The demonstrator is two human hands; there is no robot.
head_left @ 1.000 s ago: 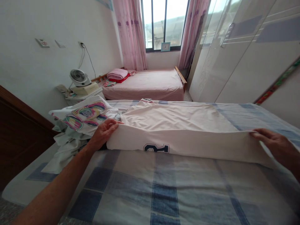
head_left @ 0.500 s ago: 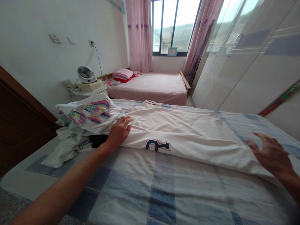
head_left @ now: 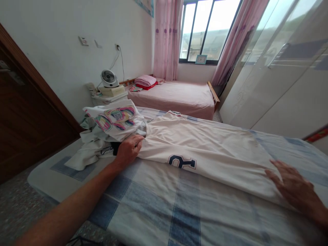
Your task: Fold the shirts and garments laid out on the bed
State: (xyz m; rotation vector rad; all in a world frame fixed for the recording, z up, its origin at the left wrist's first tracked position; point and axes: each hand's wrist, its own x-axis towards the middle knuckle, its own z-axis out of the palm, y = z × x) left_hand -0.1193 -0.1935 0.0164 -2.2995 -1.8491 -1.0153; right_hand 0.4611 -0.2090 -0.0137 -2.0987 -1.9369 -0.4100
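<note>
A cream shirt (head_left: pixel 205 147) with a dark blue letter R lies folded lengthwise across the blue checked bed cover (head_left: pixel 164 205). My left hand (head_left: pixel 129 150) rests on the shirt's left end, fingers curled over the fabric edge. My right hand (head_left: pixel 294 189) lies flat, fingers spread, on the shirt's right end near the bed's right side. A pile of clothes (head_left: pixel 110 128), topped by a white shirt with a colourful print, sits just left of my left hand.
A second bed (head_left: pixel 176 97) with a pink sheet stands under the window, folded pink bedding at its head. A small fan (head_left: pixel 109 78) sits on a bedside stand. A white wardrobe (head_left: pixel 282 78) lines the right wall; a dark wooden door (head_left: pixel 23 116) is left.
Both hands laid the lifted fold of the cream shirt down onto itself. My right hand let go of the edge and now presses flat. The view swung left.
</note>
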